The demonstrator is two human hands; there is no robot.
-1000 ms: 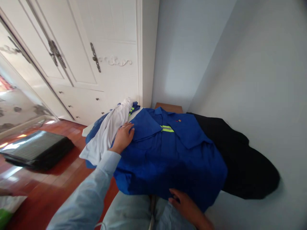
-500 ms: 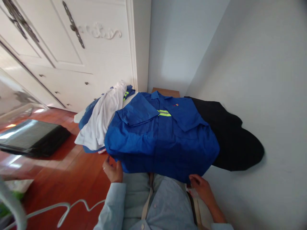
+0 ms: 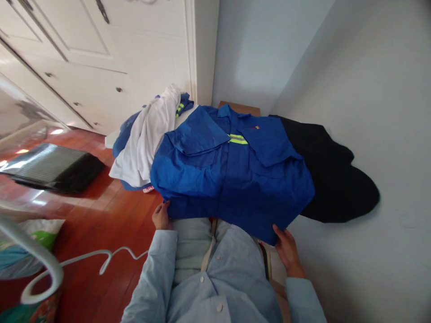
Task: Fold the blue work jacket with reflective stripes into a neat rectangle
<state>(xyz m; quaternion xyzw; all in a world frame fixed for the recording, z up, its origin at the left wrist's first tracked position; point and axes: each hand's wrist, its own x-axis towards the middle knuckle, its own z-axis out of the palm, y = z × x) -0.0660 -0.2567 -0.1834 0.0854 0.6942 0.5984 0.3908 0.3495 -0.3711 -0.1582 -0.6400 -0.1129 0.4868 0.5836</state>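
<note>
A blue work jacket (image 3: 222, 179) with a yellow-green reflective stripe lies front up before me, its short-looking sleeves folded in over the chest. My left hand (image 3: 162, 217) pinches the near left corner of its hem. At the near right corner, my right hand (image 3: 287, 249) grips the hem, thumb on top. The near edge hangs over my lap. Under the jacket on the right, a black cloth-like piece (image 3: 336, 175) sticks out toward the wall.
To the left, a white garment (image 3: 148, 139) lies on a heap of blue clothes (image 3: 125, 134). A black bag-like bundle (image 3: 54, 168) is on the wooden floor (image 3: 97, 215). A white curved tube (image 3: 40, 255) stands near left. White cabinets (image 3: 151, 54) and a grey wall (image 3: 380, 98) border the space.
My fingers have closed on both hem corners; before, they were just at the edges. The view has tipped downward, so the jacket sits higher in it.
</note>
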